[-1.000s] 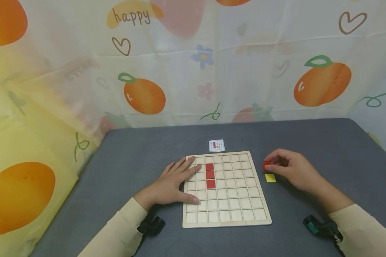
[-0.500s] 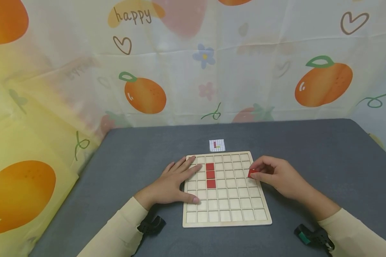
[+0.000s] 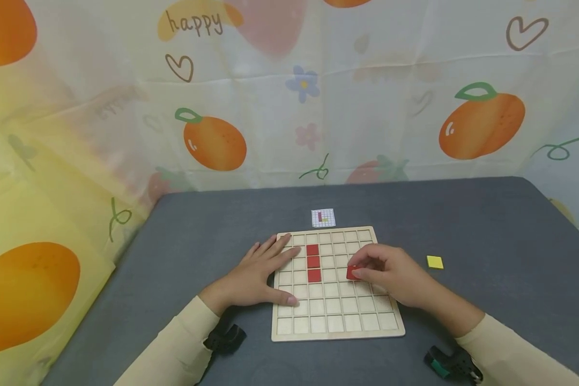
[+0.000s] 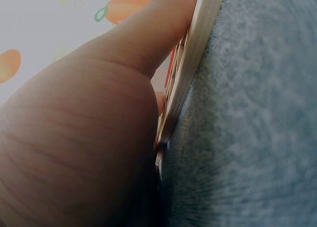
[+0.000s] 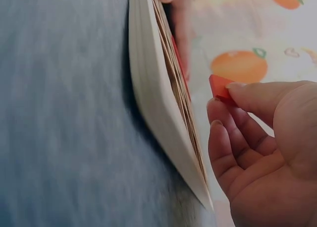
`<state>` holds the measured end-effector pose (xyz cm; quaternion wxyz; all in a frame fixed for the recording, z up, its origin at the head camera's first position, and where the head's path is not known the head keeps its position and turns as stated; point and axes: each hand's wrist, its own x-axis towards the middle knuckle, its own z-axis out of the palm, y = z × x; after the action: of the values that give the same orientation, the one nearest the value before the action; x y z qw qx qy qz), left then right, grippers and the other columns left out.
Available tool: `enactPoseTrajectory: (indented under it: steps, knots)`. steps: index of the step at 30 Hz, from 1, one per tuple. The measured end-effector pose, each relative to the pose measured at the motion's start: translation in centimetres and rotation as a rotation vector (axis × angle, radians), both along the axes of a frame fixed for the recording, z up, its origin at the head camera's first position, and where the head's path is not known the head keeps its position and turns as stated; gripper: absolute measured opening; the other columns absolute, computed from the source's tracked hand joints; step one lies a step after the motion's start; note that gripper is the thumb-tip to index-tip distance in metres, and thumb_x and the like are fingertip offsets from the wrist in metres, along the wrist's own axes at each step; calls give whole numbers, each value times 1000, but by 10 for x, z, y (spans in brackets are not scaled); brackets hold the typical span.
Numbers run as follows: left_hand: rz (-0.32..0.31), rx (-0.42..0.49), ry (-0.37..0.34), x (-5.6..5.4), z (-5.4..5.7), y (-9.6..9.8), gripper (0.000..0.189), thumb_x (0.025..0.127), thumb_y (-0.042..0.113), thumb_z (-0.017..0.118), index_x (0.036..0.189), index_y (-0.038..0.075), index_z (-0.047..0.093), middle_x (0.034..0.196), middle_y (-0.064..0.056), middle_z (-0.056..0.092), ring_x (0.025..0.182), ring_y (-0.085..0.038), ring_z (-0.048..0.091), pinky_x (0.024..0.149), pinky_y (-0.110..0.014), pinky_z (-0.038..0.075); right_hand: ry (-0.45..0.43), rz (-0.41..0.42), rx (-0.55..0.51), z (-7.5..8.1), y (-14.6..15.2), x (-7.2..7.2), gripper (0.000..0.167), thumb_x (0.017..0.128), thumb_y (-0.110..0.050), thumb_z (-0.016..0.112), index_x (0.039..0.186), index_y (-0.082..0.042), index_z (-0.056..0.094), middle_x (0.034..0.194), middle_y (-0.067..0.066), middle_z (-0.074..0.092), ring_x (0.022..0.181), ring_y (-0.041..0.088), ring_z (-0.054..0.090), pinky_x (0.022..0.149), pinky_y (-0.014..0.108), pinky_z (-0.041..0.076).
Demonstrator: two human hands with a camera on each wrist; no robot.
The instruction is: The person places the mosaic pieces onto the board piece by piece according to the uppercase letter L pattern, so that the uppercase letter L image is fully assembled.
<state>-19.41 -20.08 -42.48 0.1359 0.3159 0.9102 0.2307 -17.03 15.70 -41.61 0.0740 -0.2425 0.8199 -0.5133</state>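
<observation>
A wooden grid board [image 3: 338, 336] lies on the dark table, with three red square tiles [image 3: 313, 261] set in one column toward its left side. My left hand [image 3: 255, 279] rests with spread fingers over the board's left edge, thumb and fingertips on the grid. Between thumb and fingers my right hand [image 3: 391, 273] pinches another red tile [image 5: 221, 87]. In the head view that hand overlaps the right half of the board; the right wrist view shows the tile raised off the grid.
Right of the board a yellow square tile [image 3: 435, 262] lies on the table [image 3: 487, 225]. Behind the board is a small printed pattern card [image 3: 323, 218]. A fruit-printed cloth [image 3: 270, 128] hangs along the table's back edge.
My right hand has carried the red tile leftward from beside the yellow tile, past the board's right edge, to above the grid. The left hand has stayed in place on the board.
</observation>
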Motion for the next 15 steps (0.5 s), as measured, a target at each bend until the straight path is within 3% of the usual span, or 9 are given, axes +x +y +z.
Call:
enactPoseTrajectory:
  steps: [8, 15]
  knots:
    - [4, -8, 8, -1, -1, 1, 111, 89, 73, 79, 176, 27, 28, 182, 0, 5, 166, -30, -4, 126, -67, -2, 34, 78, -24, -2, -20, 2, 10, 102, -10, 79, 109, -16, 83, 104, -7, 75, 95, 19, 69, 86, 32, 56]
    - [8, -14, 11, 0, 1, 1, 110, 89, 73, 79, 175, 27, 29, 182, 0, 5, 166, -31, -4, 126, -67, -2, 45, 89, -4, -5, -42, 3, 11, 100, -11, 81, 102, -21, 82, 99, -10, 74, 90, 16, 69, 81, 32, 56]
